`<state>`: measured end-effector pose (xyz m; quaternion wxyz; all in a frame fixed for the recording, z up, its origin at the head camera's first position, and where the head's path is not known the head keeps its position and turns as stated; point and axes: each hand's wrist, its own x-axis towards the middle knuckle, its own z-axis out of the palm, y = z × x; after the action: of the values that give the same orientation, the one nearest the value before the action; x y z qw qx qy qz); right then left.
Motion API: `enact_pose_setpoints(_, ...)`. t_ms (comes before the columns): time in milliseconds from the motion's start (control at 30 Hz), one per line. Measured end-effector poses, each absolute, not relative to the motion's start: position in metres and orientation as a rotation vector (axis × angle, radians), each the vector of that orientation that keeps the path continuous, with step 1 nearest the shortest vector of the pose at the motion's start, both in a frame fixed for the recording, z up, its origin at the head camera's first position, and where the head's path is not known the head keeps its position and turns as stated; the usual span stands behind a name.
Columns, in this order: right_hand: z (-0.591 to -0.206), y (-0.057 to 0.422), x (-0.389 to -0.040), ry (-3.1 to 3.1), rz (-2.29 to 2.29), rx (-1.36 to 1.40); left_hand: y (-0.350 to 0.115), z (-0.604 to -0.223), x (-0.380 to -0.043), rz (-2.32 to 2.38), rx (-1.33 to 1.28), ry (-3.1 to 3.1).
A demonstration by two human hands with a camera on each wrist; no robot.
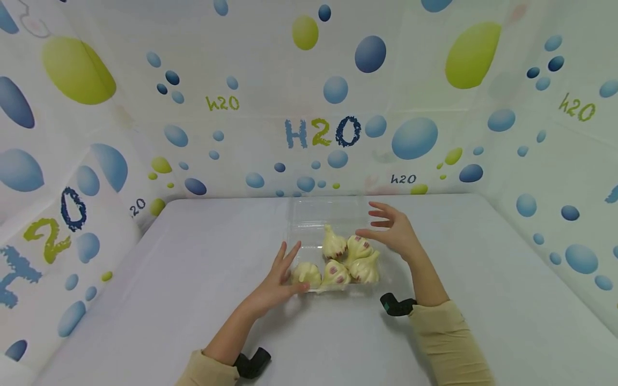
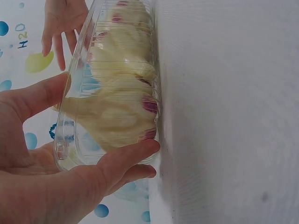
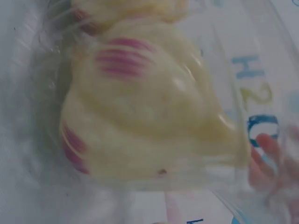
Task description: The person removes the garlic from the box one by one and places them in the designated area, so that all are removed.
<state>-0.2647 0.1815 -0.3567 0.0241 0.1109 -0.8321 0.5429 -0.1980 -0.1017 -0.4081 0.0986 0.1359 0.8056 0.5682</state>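
A clear plastic clamshell box [image 1: 311,246] stands on the table with its lid [image 1: 328,210] folded back. Several pale garlic bulbs [image 1: 334,244] with purple streaks lie in it, mostly towards the front and right. My left hand [image 1: 275,287] spans the front left corner; its thumb is at the rim beside a garlic bulb [image 2: 117,114], and its lower fingers [image 2: 124,158] lie straight along the side. Spread above the back right edge is my right hand [image 1: 393,230], with nothing between its fingers. One garlic bulb [image 3: 149,107] fills the right wrist view, blurred behind the plastic.
The white tabletop [image 1: 217,236] extends around the box. Behind and at both sides hang white sheets [image 1: 260,134] printed with blue and green spots. Black wrist mounts [image 1: 253,363] hang under both forearms, close over the table.
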Motion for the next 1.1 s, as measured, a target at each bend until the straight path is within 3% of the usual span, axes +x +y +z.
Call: enact_pose_setpoints(1100, -0.368, 0.122, -0.278, -2.752, 1.552, 0.506, -0.103, -0.409, -0.199, 1.685, 0.425, 2.375)
